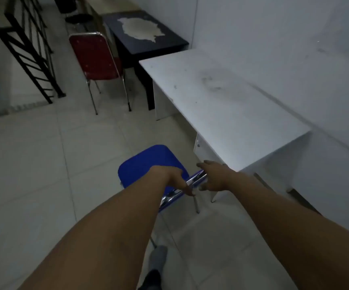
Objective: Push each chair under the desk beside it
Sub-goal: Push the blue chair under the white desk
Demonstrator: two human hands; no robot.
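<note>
A blue chair (pixel 148 164) with a chrome frame stands on the tiled floor just left of the white desk (pixel 221 105), outside it. My left hand (pixel 172 178) is wrapped over the top of the chair's backrest rail. At the right end of that rail, my right hand (pixel 212 176) hovers with its fingers spread; I cannot tell whether it touches. Farther back, a red chair (pixel 95 57) stands beside a dark desk (pixel 148 36) with a worn pale patch on its top.
A black metal stair railing (pixel 27 51) runs along the left. A white wall (pixel 274 28) borders both desks on the right. A black stool (pixel 79 17) and another desk sit at the far end. My foot in a grey sock (pixel 159 256) is on the floor below.
</note>
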